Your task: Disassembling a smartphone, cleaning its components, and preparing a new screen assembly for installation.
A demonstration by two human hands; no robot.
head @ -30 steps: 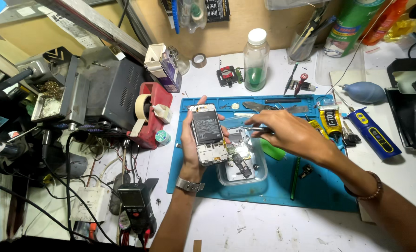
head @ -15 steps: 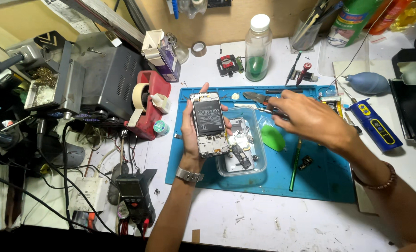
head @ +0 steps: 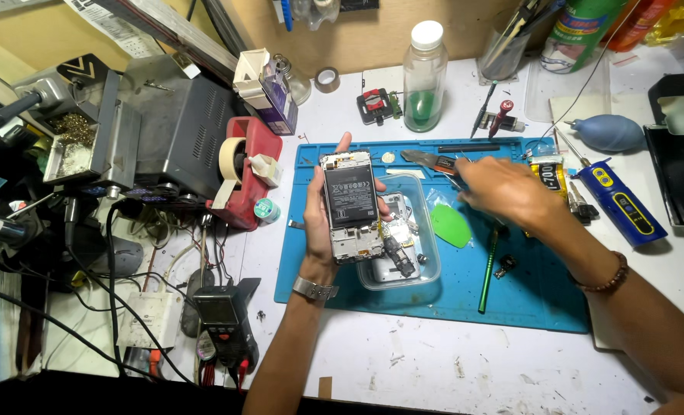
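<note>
My left hand (head: 319, 230) holds an opened smartphone (head: 349, 204) upright over the blue work mat (head: 526, 292), with its back cover off and the dark battery showing. Just behind the phone, a clear plastic tray (head: 428, 273) on the mat holds small phone parts. My right hand (head: 507, 192) is off to the right of the phone near the mat's far edge. Its fingers are closed around a slim metal tool (head: 426, 160) whose tip points left.
A green pick (head: 451, 225) and a green rod (head: 486, 269) lie on the mat. A glue tube (head: 548, 175), blue electric screwdriver (head: 618, 200) and air blower (head: 609, 133) sit right. A bottle (head: 424, 77) stands behind. A tape dispenser (head: 242, 173), grey station (head: 173, 131) and multimeter (head: 223, 319) crowd the left.
My right hand has drawn away from the phone, moving right and toward the mat's far edge with the metal tool. My left hand has kept the phone upright in about the same place.
</note>
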